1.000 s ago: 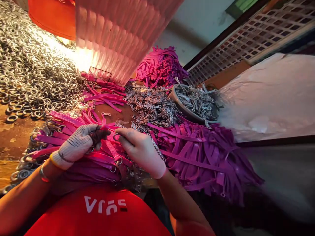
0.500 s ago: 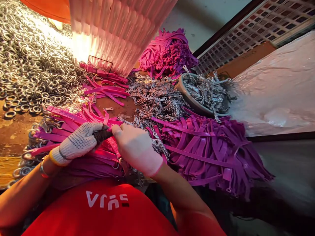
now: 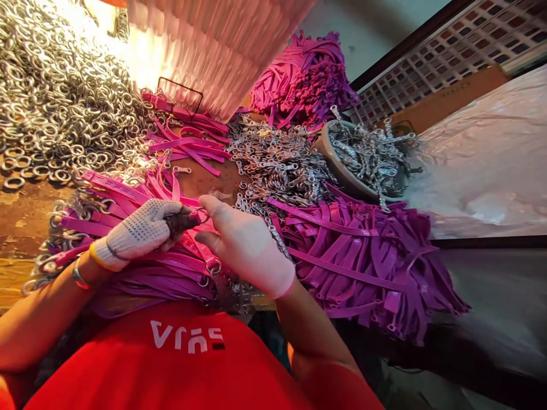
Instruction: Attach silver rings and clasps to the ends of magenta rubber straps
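Observation:
My left hand (image 3: 143, 230), in a dotted white glove with dark fingertips, is closed on a pink strap (image 3: 195, 217). A small metal ring (image 3: 205, 216) shows at that strap's end. My right hand (image 3: 241, 239), in a plain white glove, is beside it with forefinger and thumb apart. Its forefinger is close to the ring; whether it touches cannot be told. Beneath both hands lies a heap of pink straps (image 3: 158, 273), several with metal rings on their ends.
Loose metal rings (image 3: 64, 114) pile up at left. Twisted metal links (image 3: 282, 162) lie mid-table and fill a grey bowl (image 3: 328, 151). Purple straps (image 3: 363, 256) hang over the right edge; another strap bundle (image 3: 305, 80) sits behind. A ribbed translucent sheet (image 3: 213, 51) shades the lamp.
My right hand's fingers have come apart from the strap end and the hand has shifted slightly right. The ring at the strap's end now shows. My left hand keeps its hold.

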